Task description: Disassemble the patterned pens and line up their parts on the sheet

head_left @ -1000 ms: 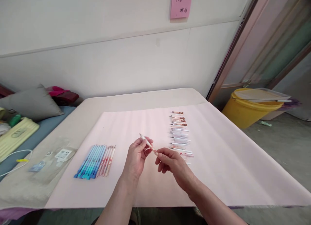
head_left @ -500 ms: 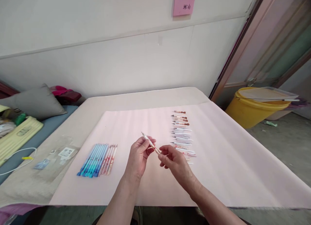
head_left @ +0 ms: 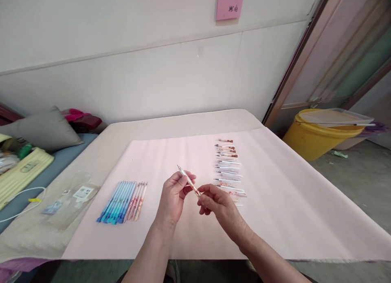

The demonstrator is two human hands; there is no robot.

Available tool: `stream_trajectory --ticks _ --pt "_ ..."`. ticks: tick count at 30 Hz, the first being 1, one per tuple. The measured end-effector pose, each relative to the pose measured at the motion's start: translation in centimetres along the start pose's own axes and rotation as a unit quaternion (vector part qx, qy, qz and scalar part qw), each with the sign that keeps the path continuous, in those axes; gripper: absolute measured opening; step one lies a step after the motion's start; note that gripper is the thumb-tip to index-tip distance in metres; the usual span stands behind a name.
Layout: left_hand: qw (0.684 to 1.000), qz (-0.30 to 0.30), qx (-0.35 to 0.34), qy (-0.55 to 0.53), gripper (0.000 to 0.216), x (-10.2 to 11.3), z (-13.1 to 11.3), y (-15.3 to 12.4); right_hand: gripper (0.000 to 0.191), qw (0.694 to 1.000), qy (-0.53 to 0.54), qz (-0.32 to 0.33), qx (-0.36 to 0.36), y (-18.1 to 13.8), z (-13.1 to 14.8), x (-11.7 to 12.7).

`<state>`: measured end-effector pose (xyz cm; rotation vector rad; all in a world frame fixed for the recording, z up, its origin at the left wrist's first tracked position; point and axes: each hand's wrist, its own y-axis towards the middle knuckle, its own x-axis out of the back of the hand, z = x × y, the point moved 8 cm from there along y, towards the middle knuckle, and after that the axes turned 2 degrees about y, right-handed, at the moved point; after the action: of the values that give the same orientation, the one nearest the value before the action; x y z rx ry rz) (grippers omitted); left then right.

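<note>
Above the pale pink sheet point(head_left: 183, 152), my left hand point(head_left: 174, 193) pinches the barrel of a white pen point(head_left: 192, 185) with red-orange markings. Its tip points up and to the left. My right hand point(head_left: 218, 203) closes its thumb and fingers round the pen's lower end, which they partly hide. To the left lies a neat row of blue pens point(head_left: 117, 201) beside several pink and cream patterned pens point(head_left: 137, 201). On the right, a column of white pen parts point(head_left: 228, 169) runs away from me, with brown-ended ones point(head_left: 227, 151) at its far end.
A clear plastic bag point(head_left: 71, 199) with a label lies on the cream cover at left. Beyond it are a grey cushion point(head_left: 41, 128) and a yellow padded item point(head_left: 27, 169). A yellow bin point(head_left: 320, 136) stands on the floor at right. The white wall point(head_left: 171, 87) rises behind the table.
My right fingers have moved slightly down along the pen's lower end, and the pen has turned a little. My left hand keeps nearly the same place.
</note>
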<state>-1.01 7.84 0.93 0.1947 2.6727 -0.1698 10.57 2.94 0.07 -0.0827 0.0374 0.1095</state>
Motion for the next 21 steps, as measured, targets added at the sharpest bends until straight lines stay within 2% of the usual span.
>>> stream_trajectory --ticks 2,5,8,10,11,13,15,16,18,21 --pt "1.000 -0.003 0.002 0.003 0.015 0.1 0.0 0.0 0.020 0.992 -0.102 -0.056 0.045 -0.1 0.4 0.7" --pt "1.000 -0.003 0.007 0.007 0.015 -0.1 0.1 -0.1 0.026 0.939 -0.293 -0.125 0.133 -0.7 1.3 1.0" --pt "1.000 0.001 0.010 0.012 0.014 -0.3 0.1 -0.2 0.019 0.874 -0.413 -0.136 0.220 -1.6 2.1 0.0" --pt "1.000 0.005 0.009 0.014 0.012 -0.4 0.1 -0.3 0.014 0.860 -0.430 -0.127 0.243 -1.9 2.4 -0.5" --pt "1.000 0.008 0.009 0.016 0.011 -0.5 0.1 -0.3 0.014 0.870 -0.415 -0.118 0.237 -1.8 2.4 -0.5" --pt "1.000 0.014 0.011 0.020 0.011 -0.5 0.1 -0.3 0.014 0.920 -0.329 -0.088 0.191 -1.4 1.9 -0.4" --pt "1.000 0.017 0.015 0.021 0.012 -0.4 0.1 -0.3 0.012 0.977 -0.174 -0.042 0.115 -0.8 1.0 -0.3" --pt "1.000 0.017 0.018 0.018 0.013 -0.4 0.2 -0.3 0.011 0.994 -0.083 -0.012 0.073 -0.6 0.5 -0.4" --pt "0.999 0.022 0.031 0.003 0.014 -0.4 0.4 -0.4 0.009 0.995 0.084 0.051 -0.007 -0.4 -0.4 -1.1" --pt "0.998 0.037 0.047 -0.023 0.016 -0.6 0.6 -0.4 0.012 0.964 0.232 0.104 -0.080 -0.5 -0.9 -1.8"
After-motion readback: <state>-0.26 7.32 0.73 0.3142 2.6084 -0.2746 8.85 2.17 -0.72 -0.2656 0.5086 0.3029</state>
